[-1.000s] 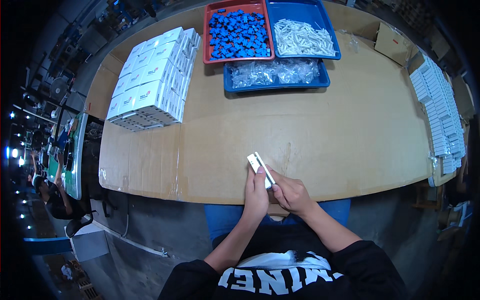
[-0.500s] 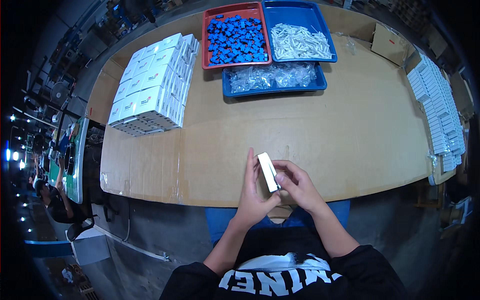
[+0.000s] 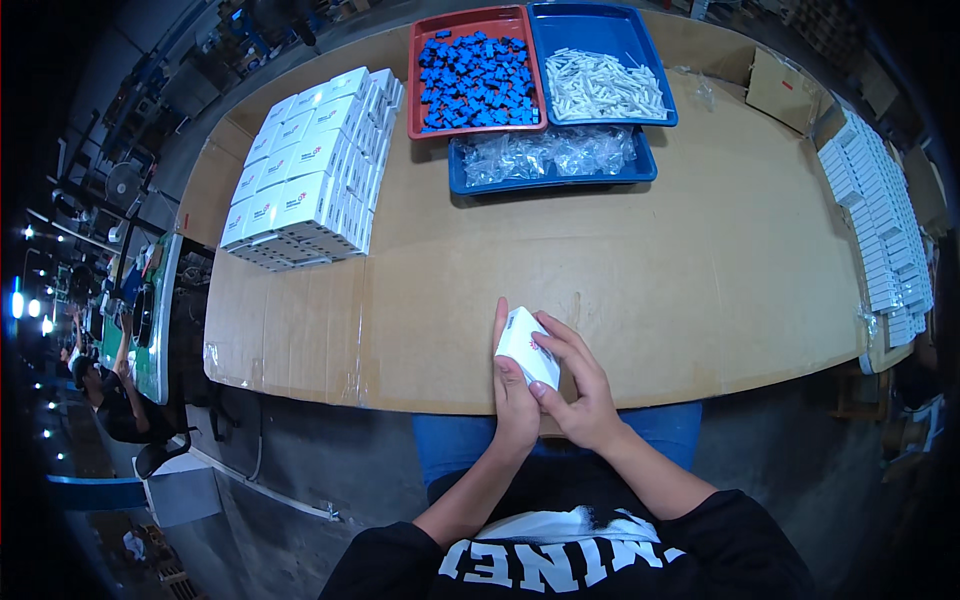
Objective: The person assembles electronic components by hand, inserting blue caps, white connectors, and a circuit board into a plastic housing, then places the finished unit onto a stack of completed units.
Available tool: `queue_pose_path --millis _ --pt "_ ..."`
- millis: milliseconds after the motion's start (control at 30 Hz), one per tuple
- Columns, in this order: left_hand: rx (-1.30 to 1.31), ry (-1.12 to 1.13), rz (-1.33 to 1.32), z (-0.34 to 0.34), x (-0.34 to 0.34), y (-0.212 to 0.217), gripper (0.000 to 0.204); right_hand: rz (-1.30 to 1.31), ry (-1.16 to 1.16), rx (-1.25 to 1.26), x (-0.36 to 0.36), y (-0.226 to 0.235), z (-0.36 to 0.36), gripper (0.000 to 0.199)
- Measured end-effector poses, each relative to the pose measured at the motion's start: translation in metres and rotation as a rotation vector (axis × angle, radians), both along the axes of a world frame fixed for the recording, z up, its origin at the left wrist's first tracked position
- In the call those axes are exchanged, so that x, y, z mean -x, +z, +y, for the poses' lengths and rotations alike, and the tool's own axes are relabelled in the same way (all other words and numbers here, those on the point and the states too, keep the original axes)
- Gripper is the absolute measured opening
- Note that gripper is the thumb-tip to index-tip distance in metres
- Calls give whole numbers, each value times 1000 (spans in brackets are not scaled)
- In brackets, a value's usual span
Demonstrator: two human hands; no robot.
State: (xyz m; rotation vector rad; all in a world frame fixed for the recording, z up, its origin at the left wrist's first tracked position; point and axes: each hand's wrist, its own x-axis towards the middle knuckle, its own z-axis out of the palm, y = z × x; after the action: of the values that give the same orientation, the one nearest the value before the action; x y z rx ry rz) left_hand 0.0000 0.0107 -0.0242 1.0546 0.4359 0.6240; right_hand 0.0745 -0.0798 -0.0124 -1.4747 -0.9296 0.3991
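A small white box [image 3: 524,347] with a red mark on its face is held between my two hands above the table's near edge. My left hand [image 3: 514,400] grips its left side, thumb pressed on the front and a finger pointing up along the edge. From the right, my right hand [image 3: 580,390] curls around the box, with fingers over its upper corner and the thumb near its bottom. The box is tilted, its broad face turned up toward me. Its back and the fingers behind it are hidden.
On the cardboard-covered table [image 3: 450,300] stands a stack of white boxes [image 3: 300,180] at left. At the back are a red tray [image 3: 412,110] of blue parts, a blue tray [image 3: 668,95] of white sticks and a blue tray [image 3: 560,184] of clear bags. More white boxes [image 3: 880,220] line the right.
The white box has turned from edge-on to show its broad marked face. My left thumb has come onto that face, and my right fingers have shifted over its upper corner.
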Motion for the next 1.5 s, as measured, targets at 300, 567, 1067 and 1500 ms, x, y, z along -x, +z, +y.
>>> queue_pose_path --millis 300,567,1067,1500 --pt "-126 76 0 0 -1 12 106 -130 -95 -58 22 -6 2 50" --pt "-60 69 -26 -5 2 7 115 -176 -119 -99 24 -8 -2 46" --pt "-316 0 -17 4 11 1 112 475 -28 -230 20 8 7 54" --pt "-634 -83 110 20 18 -16 107 786 -75 -53 33 11 7 54"
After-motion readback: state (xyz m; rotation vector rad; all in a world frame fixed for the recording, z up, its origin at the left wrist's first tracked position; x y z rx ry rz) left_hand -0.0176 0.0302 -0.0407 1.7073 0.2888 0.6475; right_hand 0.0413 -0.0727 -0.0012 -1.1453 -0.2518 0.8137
